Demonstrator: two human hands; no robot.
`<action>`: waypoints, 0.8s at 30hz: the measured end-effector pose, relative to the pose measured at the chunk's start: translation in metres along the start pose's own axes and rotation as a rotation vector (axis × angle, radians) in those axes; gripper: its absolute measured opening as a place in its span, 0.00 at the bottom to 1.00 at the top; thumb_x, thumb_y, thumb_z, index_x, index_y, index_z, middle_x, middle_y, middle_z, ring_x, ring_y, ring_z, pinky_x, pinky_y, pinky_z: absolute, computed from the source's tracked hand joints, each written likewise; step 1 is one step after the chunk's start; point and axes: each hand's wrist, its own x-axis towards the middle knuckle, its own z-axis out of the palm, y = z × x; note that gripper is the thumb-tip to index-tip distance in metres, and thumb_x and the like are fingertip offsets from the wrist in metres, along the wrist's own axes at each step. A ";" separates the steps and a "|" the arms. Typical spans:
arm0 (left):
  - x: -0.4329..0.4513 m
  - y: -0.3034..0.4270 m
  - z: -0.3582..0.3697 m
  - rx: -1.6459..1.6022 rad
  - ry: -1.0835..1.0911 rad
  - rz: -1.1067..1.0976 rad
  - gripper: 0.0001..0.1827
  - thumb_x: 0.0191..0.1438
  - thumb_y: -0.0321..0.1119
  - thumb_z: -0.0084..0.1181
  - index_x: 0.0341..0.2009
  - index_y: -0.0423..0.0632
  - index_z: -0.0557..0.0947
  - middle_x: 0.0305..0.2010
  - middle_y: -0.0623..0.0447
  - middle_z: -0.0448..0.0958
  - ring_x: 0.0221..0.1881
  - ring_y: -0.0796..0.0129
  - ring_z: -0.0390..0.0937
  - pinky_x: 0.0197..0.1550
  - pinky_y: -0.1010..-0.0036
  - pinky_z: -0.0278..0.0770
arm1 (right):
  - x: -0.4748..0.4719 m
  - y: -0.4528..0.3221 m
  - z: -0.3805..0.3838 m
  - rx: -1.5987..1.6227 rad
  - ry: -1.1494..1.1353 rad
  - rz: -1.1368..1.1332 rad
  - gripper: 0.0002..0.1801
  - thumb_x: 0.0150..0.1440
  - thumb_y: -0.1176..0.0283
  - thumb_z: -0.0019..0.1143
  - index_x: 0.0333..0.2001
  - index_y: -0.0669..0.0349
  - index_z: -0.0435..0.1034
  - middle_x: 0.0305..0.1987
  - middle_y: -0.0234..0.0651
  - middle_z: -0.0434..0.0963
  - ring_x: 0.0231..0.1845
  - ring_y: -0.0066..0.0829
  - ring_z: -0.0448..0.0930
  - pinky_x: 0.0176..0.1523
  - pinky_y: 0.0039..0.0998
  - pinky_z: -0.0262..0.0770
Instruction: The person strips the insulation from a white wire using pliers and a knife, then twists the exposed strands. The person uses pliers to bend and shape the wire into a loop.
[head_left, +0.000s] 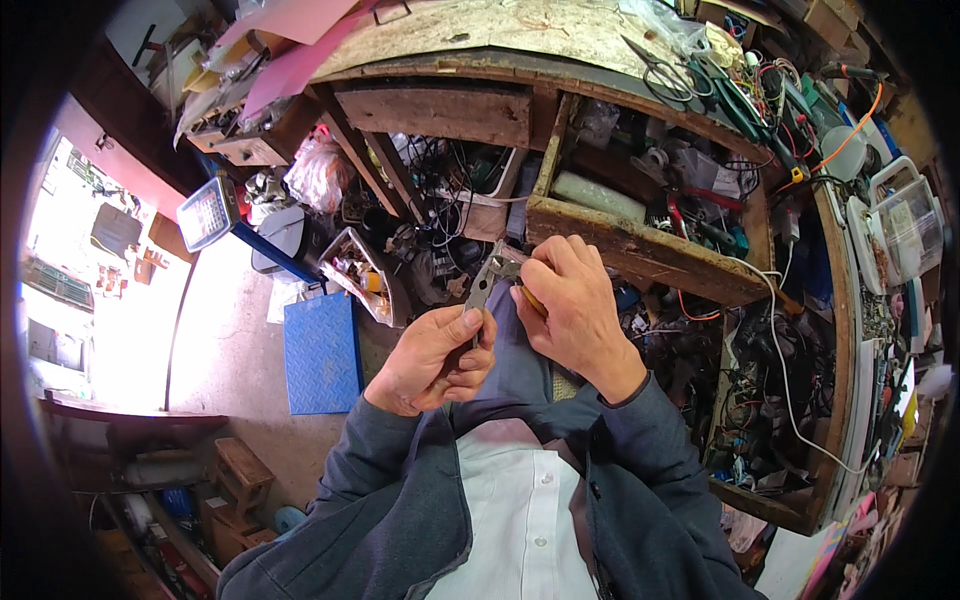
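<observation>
Above my lap, my left hand (442, 356) is closed around a pair of metal pliers (480, 289), whose jaws point up and away from me. Close to the jaws, my right hand (574, 304) grips a tool with a yellow handle (534, 301); its working end is partly hidden by my fingers. A small metal piece (506, 264) shows between the two hands at the plier jaws; what it is cannot be told.
Ahead stands a worn wooden workbench (450, 67) with an open drawer (645, 251) full of tools and bags. Scissors (667, 79) lie on its top. At the left are a blue platform scale (322, 352) and a waste bin (367, 277). Cables and parts crowd the right.
</observation>
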 end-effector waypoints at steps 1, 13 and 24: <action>-0.001 0.001 0.003 0.005 0.023 -0.018 0.21 0.69 0.52 0.47 0.35 0.45 0.70 0.21 0.59 0.58 0.16 0.78 0.52 0.15 0.81 0.52 | -0.002 0.000 0.001 -0.014 0.012 0.004 0.11 0.43 0.79 0.63 0.28 0.61 0.66 0.34 0.40 0.69 0.38 0.43 0.71 0.39 0.38 0.65; 0.000 -0.001 0.009 -0.033 -0.059 -0.027 0.18 0.70 0.48 0.47 0.35 0.47 0.69 0.22 0.58 0.60 0.17 0.77 0.54 0.17 0.80 0.54 | -0.013 -0.001 0.009 0.472 -0.031 0.372 0.15 0.50 0.80 0.65 0.23 0.64 0.62 0.17 0.32 0.63 0.19 0.28 0.66 0.25 0.30 0.60; 0.003 -0.006 0.008 -0.101 -0.137 0.022 0.19 0.70 0.49 0.46 0.34 0.47 0.68 0.20 0.59 0.58 0.16 0.78 0.53 0.15 0.81 0.52 | -0.010 -0.006 0.011 1.352 -0.125 0.857 0.18 0.51 0.81 0.66 0.21 0.55 0.61 0.20 0.20 0.67 0.20 0.10 0.63 0.21 0.18 0.52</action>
